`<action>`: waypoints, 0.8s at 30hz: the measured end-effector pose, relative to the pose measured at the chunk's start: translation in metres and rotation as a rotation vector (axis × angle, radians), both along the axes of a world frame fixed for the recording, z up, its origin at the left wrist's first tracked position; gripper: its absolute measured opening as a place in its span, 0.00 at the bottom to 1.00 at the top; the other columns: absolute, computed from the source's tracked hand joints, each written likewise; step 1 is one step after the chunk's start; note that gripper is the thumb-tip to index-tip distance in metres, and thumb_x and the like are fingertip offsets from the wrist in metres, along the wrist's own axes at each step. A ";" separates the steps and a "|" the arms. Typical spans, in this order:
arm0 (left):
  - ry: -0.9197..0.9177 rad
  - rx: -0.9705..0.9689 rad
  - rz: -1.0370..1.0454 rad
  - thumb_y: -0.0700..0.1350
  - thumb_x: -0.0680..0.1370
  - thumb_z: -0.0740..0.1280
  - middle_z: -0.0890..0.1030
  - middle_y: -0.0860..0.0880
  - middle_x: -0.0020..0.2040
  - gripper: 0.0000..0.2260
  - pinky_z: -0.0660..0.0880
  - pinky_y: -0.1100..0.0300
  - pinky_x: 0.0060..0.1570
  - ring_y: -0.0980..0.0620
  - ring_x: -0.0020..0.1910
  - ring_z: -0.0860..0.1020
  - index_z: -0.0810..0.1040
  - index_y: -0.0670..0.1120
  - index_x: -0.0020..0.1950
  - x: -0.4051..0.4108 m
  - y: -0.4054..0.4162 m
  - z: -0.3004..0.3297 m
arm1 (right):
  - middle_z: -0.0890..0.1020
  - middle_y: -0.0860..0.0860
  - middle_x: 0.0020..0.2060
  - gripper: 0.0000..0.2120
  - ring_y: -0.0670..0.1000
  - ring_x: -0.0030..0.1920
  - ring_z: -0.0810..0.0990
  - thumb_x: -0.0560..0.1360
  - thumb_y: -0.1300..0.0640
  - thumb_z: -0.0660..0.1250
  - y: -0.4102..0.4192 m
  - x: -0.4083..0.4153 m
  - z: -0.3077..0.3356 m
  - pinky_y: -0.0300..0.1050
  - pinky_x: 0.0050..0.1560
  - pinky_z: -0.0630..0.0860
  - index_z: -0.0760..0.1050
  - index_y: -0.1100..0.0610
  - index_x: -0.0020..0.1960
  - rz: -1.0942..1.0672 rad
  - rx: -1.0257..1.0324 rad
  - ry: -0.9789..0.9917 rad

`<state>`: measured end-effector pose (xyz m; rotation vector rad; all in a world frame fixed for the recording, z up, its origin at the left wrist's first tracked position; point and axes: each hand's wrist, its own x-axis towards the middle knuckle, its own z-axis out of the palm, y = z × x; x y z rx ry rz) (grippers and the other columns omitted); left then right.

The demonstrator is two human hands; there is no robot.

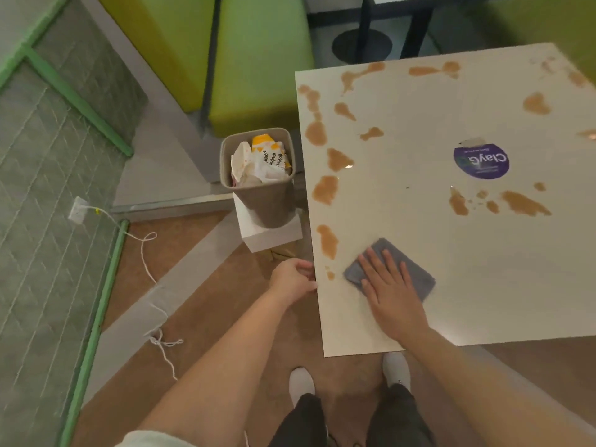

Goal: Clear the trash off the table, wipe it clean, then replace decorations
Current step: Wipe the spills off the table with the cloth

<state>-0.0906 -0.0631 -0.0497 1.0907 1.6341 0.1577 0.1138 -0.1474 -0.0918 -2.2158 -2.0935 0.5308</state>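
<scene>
On the near left part of the white tabletop (419,221), your right hand (392,295) lies flat with fingers straight, pressing a grey cloth (416,279). Your left hand (292,279) grips the tabletop's left edge, its fingers curled around it. Brown spills (325,189) run along the left side, the far edge and the right part of the top, and one streak lies just beside the cloth. A round purple sticker (482,162) sits right of centre. The grey bin (258,188), holding crumpled wrappers (261,162), stands on a white box (271,233) on the floor, just left of the tabletop.
</scene>
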 end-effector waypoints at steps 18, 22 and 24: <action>-0.148 -0.131 -0.099 0.42 0.86 0.51 0.78 0.40 0.64 0.17 0.77 0.60 0.44 0.44 0.48 0.82 0.74 0.38 0.66 -0.010 0.028 0.001 | 0.47 0.49 0.80 0.24 0.55 0.79 0.39 0.82 0.40 0.36 -0.016 -0.080 0.003 0.58 0.76 0.39 0.48 0.35 0.78 -0.166 0.014 -0.070; -0.192 -0.131 -0.066 0.43 0.85 0.52 0.80 0.40 0.54 0.16 0.79 0.62 0.36 0.44 0.43 0.81 0.73 0.37 0.66 -0.010 0.033 -0.001 | 0.46 0.46 0.80 0.23 0.53 0.78 0.37 0.82 0.41 0.37 0.018 -0.094 0.002 0.56 0.76 0.36 0.49 0.33 0.77 -0.139 0.046 -0.017; -0.199 -0.092 -0.048 0.45 0.85 0.53 0.80 0.48 0.49 0.15 0.80 0.60 0.38 0.48 0.40 0.82 0.73 0.41 0.66 -0.009 0.035 -0.005 | 0.43 0.45 0.79 0.26 0.52 0.78 0.35 0.79 0.39 0.32 0.040 -0.076 0.003 0.53 0.75 0.32 0.46 0.33 0.77 -0.153 0.017 -0.022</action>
